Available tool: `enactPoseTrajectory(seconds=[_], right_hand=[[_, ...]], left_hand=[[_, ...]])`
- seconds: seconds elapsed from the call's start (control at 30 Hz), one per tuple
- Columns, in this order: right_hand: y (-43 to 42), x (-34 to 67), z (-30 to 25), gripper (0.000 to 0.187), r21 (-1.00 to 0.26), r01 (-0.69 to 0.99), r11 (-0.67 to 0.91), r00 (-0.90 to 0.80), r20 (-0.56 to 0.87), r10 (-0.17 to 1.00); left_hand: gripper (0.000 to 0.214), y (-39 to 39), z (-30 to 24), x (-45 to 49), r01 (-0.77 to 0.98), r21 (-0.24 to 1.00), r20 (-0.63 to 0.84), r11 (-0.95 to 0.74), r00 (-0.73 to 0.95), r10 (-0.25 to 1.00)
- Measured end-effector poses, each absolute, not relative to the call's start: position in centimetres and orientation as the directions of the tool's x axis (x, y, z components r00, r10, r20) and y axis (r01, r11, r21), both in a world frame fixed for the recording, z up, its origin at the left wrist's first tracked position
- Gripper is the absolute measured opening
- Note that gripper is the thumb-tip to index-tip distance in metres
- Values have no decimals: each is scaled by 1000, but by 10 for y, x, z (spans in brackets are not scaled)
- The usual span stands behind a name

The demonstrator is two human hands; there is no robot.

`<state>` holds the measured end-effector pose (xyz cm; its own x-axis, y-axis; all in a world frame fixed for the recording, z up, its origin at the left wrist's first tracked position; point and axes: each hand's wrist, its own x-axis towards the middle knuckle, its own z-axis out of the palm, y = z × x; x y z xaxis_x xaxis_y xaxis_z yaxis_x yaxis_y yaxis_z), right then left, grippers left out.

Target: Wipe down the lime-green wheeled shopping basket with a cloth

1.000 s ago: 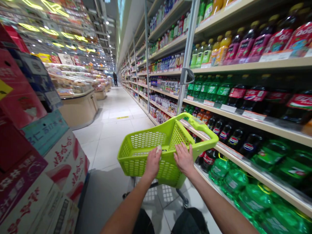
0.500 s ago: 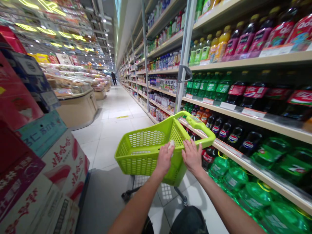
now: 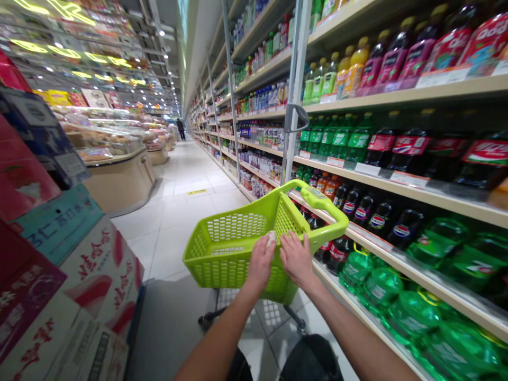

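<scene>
A lime-green plastic shopping cart (image 3: pixel 230 227) stands in front of me, turned so its side is towards me and its handle is at the right. My left hand (image 3: pixel 260 262) is closed by the cart's near side, with a small white crumpled thing (image 3: pixel 271 238), perhaps tissue, between thumb and fingers. Close beside it, my right hand (image 3: pixel 296 259) lies over the near rim below the handle, its fingers stretched out and holding nothing I can see. Whether the left hand also touches the rim, I cannot tell.
Shelves (image 3: pixel 397 185) of drink bottles line the right, with large green bottles (image 3: pixel 413 312) at the bottom. Stacked drink cartons (image 3: pixel 99 264) stand close on the left. Beyond them is a food display counter (image 3: pixel 119 180). A person (image 3: pixel 181 128) is far down the tiled aisle (image 3: pixel 178 206).
My right hand has slid left along the cart, closer to my left hand. My left hand has shifted slightly left, still with the white thing. The view has turned a little right.
</scene>
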<state>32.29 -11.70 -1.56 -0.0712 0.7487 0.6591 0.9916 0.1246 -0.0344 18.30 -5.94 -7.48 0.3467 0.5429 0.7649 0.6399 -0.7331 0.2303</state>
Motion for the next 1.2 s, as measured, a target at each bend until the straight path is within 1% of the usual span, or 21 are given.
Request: enactPoseTrajectory(seconds=[0.1,0.2,0.3,0.37,0.43,0.5,0.57,0.63,0.7,0.77,0.83,0.9,1.0,1.07,1.13,1.2], right_hand=[[-114,328,-21,35,24,984,176,-152,632,760],[-113,342,-20,36,64,979,193,-191,613,766],[-110,346,-16,35,23,990,141,-126,612,781],[-107,338,-16,35,-14,997,82,-56,608,792],[-104,325,-21,36,-16,997,72,-49,580,813],[-102,315,-29,39,9,993,114,-100,543,834],[-101,313,-36,43,36,987,154,-150,519,842],[-99,320,-41,45,52,985,162,-166,514,842],[-97,329,-41,45,53,986,161,-165,509,845],[-94,334,-38,44,26,991,129,-124,511,851],[-90,329,-34,42,-9,997,77,-62,511,858],[-86,316,-31,41,-23,997,76,-55,483,874],[-83,299,-33,42,-31,989,142,-116,415,902],[-82,299,-37,45,-31,987,159,-134,398,908],[-81,306,-40,50,-15,985,170,-150,390,908],[-79,316,-41,54,-4,983,184,-169,370,914]], left_hand=[[41,-57,-71,197,620,221,775,-753,357,521],[40,-48,-82,148,685,240,759,-688,309,573],[43,-43,-97,86,779,303,751,-549,159,641],[46,-44,-101,73,800,322,750,-505,110,653],[46,-47,-102,90,772,307,756,-557,158,636],[45,-48,-99,120,713,289,762,-639,233,605],[44,-48,-96,140,672,298,757,-678,266,597],[43,-45,-97,135,679,331,741,-656,244,625],[43,-42,-101,104,723,362,726,-589,177,664],[43,-40,-107,67,772,368,724,-518,111,681],[43,-41,-111,46,799,348,727,-490,100,679],[42,-43,-112,52,798,319,732,-512,136,667],[40,-43,-107,92,743,262,741,-615,253,622],[38,-41,-103,109,705,241,745,-667,306,593],[36,-39,-102,103,699,262,746,-665,290,599],[35,-38,-105,78,717,313,729,-623,239,641]])
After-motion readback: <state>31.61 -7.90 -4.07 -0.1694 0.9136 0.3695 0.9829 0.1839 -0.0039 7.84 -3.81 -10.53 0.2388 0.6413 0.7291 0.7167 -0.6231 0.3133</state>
